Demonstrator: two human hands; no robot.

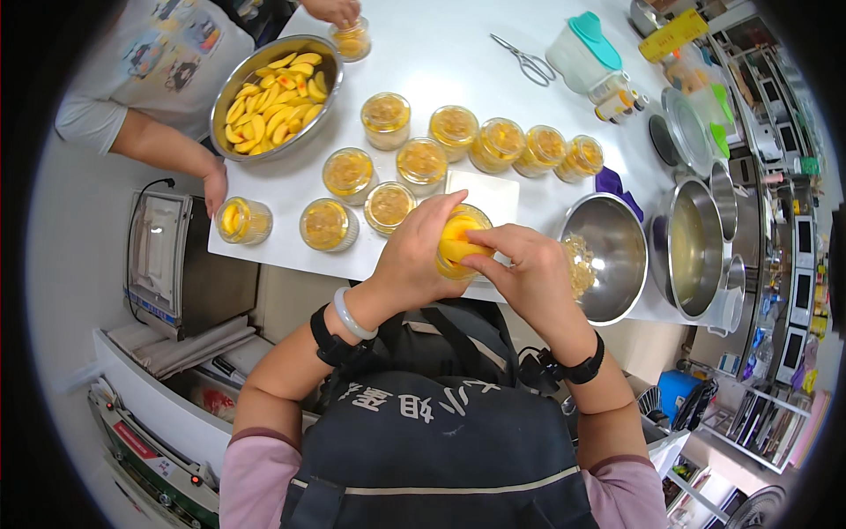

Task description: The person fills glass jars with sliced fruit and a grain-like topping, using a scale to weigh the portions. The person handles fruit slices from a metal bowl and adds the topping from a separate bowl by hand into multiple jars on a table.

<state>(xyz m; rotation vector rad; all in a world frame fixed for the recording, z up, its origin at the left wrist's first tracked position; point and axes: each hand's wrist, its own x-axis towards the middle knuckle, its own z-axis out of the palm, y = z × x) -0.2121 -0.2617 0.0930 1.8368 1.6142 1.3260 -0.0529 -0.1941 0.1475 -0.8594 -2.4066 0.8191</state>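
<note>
My left hand (412, 253) is wrapped round a glass jar (450, 268) with yellow peach slices inside, at the table's near edge. Pinched at the jar's mouth by my right hand (531, 263) is a peach slice (460, 250). Behind the jar lies a white square slab (500, 197), partly hidden. Several filled jars (421, 164) stand beyond my hands, most topped with a pale brownish, translucent layer. To the right of my right hand, a steel bowl (621, 256) holds a clump of similar translucent pieces (578, 264).
A co-worker's hand (215, 187) is beside a jar of peaches (244, 220) at the left; their other hand (335, 11) touches a jar (352, 41). A large bowl of peach slices (276, 106), scissors (526, 62), a teal-lidded container (585, 51) and a liquid-filled bowl (692, 247) surround the jars.
</note>
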